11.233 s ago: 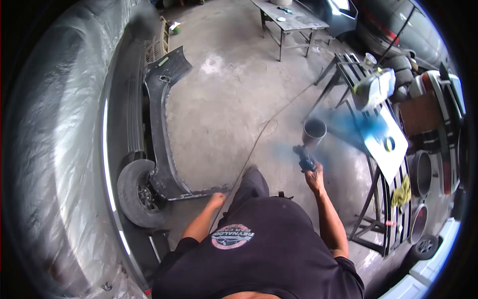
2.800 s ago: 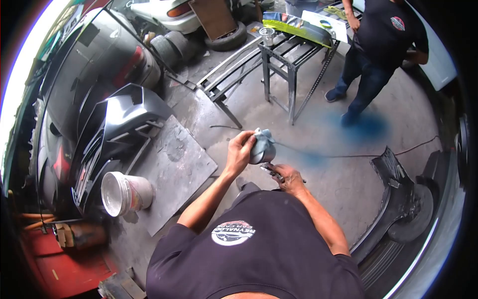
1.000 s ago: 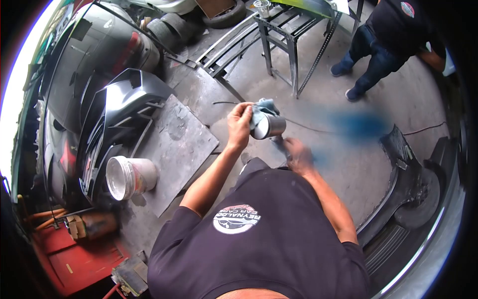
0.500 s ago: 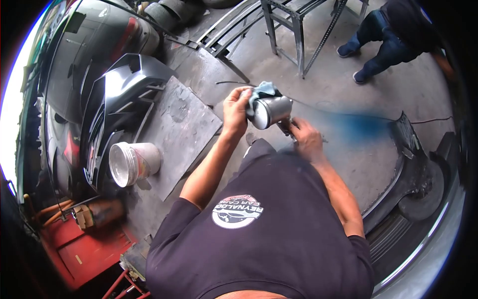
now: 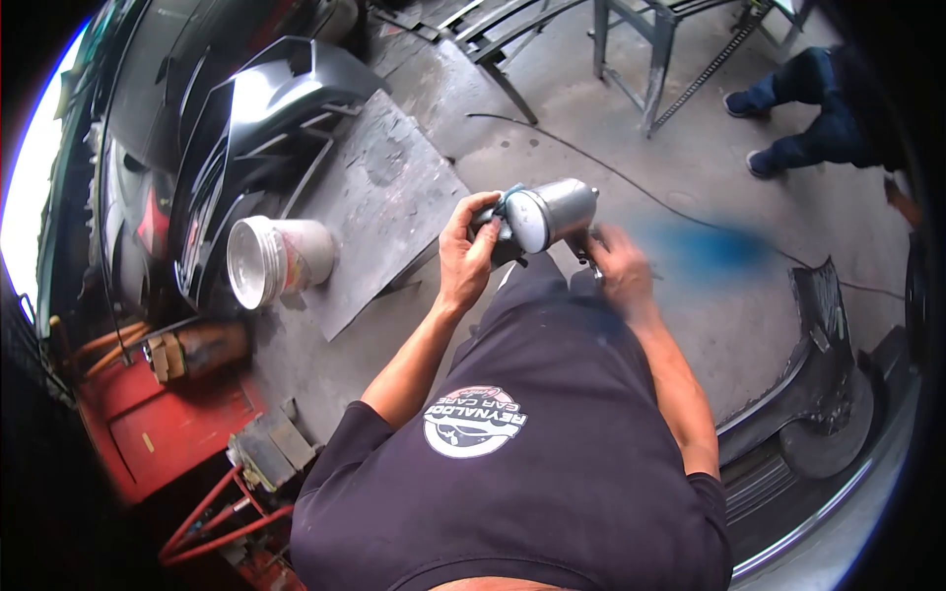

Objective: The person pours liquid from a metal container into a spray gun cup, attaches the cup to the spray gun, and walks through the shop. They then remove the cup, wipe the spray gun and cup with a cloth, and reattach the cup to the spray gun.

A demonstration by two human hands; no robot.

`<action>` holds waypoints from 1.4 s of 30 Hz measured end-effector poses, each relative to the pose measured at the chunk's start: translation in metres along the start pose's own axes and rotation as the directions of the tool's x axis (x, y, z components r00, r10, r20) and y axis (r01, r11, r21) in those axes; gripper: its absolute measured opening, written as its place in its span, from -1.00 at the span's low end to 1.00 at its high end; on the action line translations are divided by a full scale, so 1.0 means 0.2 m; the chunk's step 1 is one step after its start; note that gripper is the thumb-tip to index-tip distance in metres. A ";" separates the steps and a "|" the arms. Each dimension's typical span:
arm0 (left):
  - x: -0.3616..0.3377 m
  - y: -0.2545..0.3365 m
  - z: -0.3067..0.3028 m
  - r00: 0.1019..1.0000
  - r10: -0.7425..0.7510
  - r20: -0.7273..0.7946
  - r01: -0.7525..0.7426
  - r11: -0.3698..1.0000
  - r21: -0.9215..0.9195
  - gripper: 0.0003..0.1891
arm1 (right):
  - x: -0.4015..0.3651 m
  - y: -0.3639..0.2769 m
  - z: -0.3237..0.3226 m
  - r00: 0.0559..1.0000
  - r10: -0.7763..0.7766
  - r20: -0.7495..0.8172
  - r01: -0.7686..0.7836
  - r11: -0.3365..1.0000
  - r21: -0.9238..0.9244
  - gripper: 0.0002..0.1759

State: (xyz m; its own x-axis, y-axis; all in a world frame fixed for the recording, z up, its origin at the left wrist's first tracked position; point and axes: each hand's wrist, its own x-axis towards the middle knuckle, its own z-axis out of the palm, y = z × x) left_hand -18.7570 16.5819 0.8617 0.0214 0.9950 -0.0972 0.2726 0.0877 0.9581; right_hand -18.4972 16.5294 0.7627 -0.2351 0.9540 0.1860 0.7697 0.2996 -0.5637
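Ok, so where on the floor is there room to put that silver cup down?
The silver cup could go on the grey board, bare beyond the white bucket, or on the concrete between the metal stand and the blue stain, crossed by a thin cable. Crowded: the left, with the black bumper and red frame.

Black short-sleeved T-shirt (image 5: 581, 492) — round white-and-red logo (image 5: 475, 422) printed on its front.

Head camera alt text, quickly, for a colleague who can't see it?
The left hand presses a blue cloth against the mouth of a metal cup, while the blurred right hand grips the spray gun beneath. A white bucket lies on its side nearby; another person's legs stand beyond.
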 end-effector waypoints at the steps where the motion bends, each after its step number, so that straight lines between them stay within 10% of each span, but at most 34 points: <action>1: 0.00 -0.01 -0.04 1.000 -0.009 -0.024 0.009 1.000 0.008 -0.73 | 0.03 -0.03 0.01 1.000 -0.004 0.011 0.004 1.000 0.011 -0.43; 4: 0.02 -0.02 -0.17 0.977 -0.060 -0.205 -0.023 0.925 -0.378 -0.68 | 0.09 -0.10 0.10 0.998 -0.032 0.052 0.032 0.999 0.014 -0.42; 7: -0.07 0.15 -0.31 0.973 -0.231 -0.018 0.220 0.946 -0.238 -0.74 | 0.15 -0.19 0.15 0.991 -0.067 0.116 0.069 0.998 -0.012 -0.39; 9: -0.02 0.02 -0.36 0.934 0.329 0.140 -0.356 0.888 0.291 -0.77 | 0.21 -0.26 0.20 0.983 -0.096 0.154 0.100 0.995 -0.017 -0.38; 19: 0.27 -0.28 -0.81 0.992 0.068 -0.111 -0.097 0.956 -0.278 -0.77 | 0.50 -0.69 0.52 0.986 -0.162 0.050 0.168 0.973 -0.159 -0.31; 21: 0.31 -0.31 -0.95 0.985 -0.168 -0.033 0.135 0.880 -0.456 -0.78 | 0.55 -0.76 0.57 0.988 -0.144 0.052 0.150 0.976 -0.155 -0.32; 25: 0.40 -0.42 -1.21 0.968 -0.230 -0.098 0.090 0.686 -0.722 -0.76 | 0.70 -0.87 0.65 0.980 -0.194 0.041 0.198 0.968 -0.156 -0.38; 30: 0.40 -0.35 -1.47 0.876 0.021 0.482 0.197 0.896 -0.398 -0.68 | 0.76 -1.01 0.67 0.947 -0.309 0.082 0.319 0.932 -0.173 -0.54; 35: 0.61 -0.37 -1.43 0.772 0.162 0.614 -0.041 0.978 -0.206 -0.64 | 0.82 -1.08 0.68 0.896 -0.427 0.120 0.443 0.877 -0.186 -0.60; 38: 0.68 -0.37 -1.37 0.675 -0.120 0.728 0.431 0.865 -0.257 -0.63 | 0.84 -1.14 0.67 0.934 -0.353 0.064 0.357 0.930 -0.082 -0.57; 42: 0.59 -0.42 -1.44 0.765 0.032 0.643 0.314 0.853 -0.417 -0.65 | 0.83 -1.08 0.68 0.928 -0.363 0.079 0.370 0.923 -0.103 -0.59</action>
State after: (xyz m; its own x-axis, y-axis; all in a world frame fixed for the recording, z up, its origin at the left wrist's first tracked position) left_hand -19.0544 16.7046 0.8472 0.6433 0.7343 -0.2167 -0.1618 0.4071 0.8989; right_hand -18.7822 16.6241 0.8057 -0.5446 0.7777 0.3141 0.6850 0.6285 -0.3684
